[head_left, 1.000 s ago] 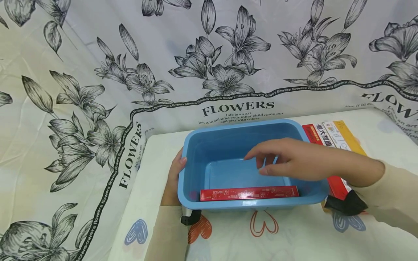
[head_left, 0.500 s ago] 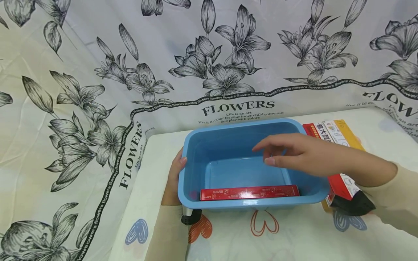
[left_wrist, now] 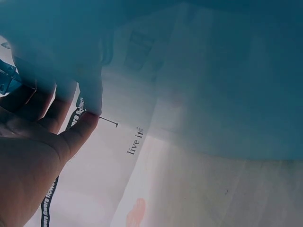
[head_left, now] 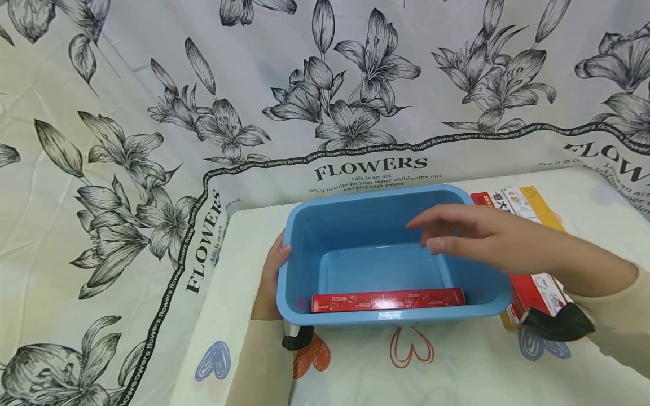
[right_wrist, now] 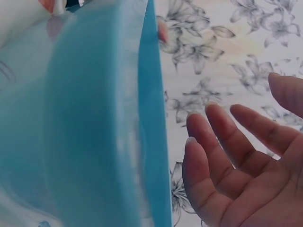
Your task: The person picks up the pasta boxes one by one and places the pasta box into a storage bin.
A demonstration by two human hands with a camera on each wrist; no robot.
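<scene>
A blue plastic basin [head_left: 381, 265] stands on the table. Its left rim is gripped by my left hand [head_left: 270, 276], thumb over the edge; the left wrist view shows the fingers [left_wrist: 56, 106] bent around that rim. Inside the basin, along the near wall, a narrow red box [head_left: 388, 300] lies lengthwise. My right hand [head_left: 472, 235] hovers over the basin's right part, holding nothing, its fingers loosely bent. In the right wrist view that hand [right_wrist: 246, 170] shows palm and fingers, apart from the basin wall [right_wrist: 85, 118].
Right of the basin lies a red, white and yellow pasta box [head_left: 545, 296] with Chinese print, partly hidden by my right forearm. A heart-patterned cloth [head_left: 365, 366] covers the table. Behind hangs a flower-printed curtain [head_left: 284, 124].
My right hand has moved right and slightly up over the basin, from its middle toward its right side. The left hand, basin and red box have stayed put.
</scene>
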